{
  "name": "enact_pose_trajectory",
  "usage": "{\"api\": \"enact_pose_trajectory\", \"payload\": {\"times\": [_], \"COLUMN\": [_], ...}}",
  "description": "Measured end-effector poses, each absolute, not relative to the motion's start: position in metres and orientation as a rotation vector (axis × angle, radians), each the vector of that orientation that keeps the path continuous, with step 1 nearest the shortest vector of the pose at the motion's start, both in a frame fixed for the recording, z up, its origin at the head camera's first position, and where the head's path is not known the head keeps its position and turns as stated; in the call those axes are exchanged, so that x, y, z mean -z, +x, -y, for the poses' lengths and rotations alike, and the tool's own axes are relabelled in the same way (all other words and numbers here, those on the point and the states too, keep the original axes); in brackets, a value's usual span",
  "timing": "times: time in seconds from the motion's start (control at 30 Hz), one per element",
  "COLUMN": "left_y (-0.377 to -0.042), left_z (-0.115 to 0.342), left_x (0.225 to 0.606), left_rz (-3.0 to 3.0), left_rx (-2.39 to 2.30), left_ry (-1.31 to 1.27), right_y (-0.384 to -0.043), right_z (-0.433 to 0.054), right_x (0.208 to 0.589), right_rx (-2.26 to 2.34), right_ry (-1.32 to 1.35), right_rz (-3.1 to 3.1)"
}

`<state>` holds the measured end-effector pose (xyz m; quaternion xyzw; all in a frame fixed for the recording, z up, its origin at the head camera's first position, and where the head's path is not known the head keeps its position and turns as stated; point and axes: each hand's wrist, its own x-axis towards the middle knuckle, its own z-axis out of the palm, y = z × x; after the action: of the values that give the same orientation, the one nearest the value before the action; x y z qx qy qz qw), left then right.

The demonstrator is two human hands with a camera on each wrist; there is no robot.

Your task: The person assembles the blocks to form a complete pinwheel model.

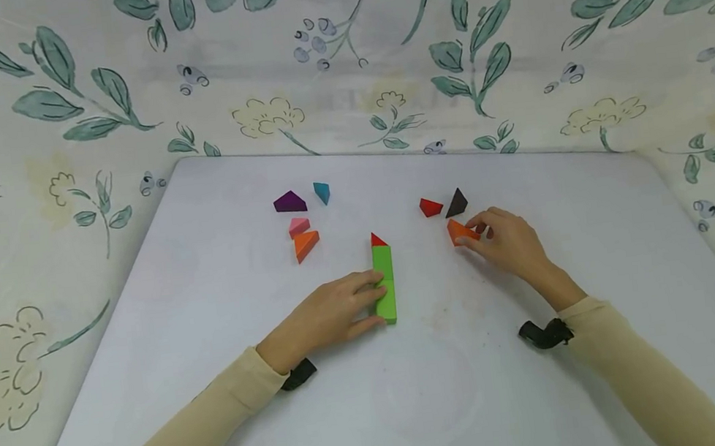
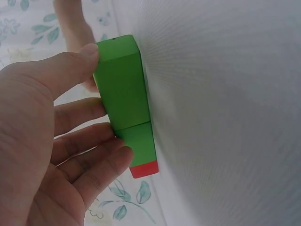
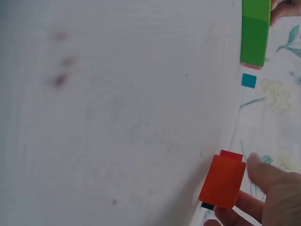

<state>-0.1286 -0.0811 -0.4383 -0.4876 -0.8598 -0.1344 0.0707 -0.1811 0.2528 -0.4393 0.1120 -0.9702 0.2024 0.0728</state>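
Two green rectangular blocks point(image 1: 383, 258) lie end to end on the white table, with a red triangular block point(image 1: 378, 240) at their far end. My left hand point(image 1: 331, 313) rests along their left side, its fairly straight fingers point(image 2: 89, 113) and thumb touching the green. To the right, my right hand point(image 1: 511, 244) pinches an orange triangular block point(image 1: 460, 232) between thumb and fingers. Seen from the right wrist, that orange block point(image 3: 223, 181) partly hides a red block point(image 3: 231, 155) and a black block point(image 3: 207, 205) behind it.
Beyond the right hand lie a red block point(image 1: 431, 206) and a black triangular block point(image 1: 457, 203). At the left are purple point(image 1: 290, 202), blue point(image 1: 322, 192), pink point(image 1: 298, 227) and orange point(image 1: 305, 245) blocks. Floral cloth point(image 1: 333, 123) borders the table's far edge.
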Motion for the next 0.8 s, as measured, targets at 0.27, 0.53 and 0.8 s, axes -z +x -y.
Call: {"api": "enact_pose_trajectory", "payload": {"times": [0.27, 0.53, 0.8], "left_y": [-0.13, -0.129, -0.128], "left_z": [0.083, 0.084, 0.084], "left_x": [0.438, 0.439, 0.439], "left_rz": [2.584, 2.595, 2.598], "left_rx": [0.407, 0.416, 0.42], "left_ry": [-1.469, -1.464, -1.468], "right_y": [-0.193, -0.202, -0.202], "right_z": [-0.245, -0.229, -0.226], "right_x": [0.44, 0.44, 0.44], "right_rx": [-0.751, -0.868, -0.851], "right_ry": [0.529, 0.698, 0.606], "right_rz": [2.926, 2.918, 2.941]}}
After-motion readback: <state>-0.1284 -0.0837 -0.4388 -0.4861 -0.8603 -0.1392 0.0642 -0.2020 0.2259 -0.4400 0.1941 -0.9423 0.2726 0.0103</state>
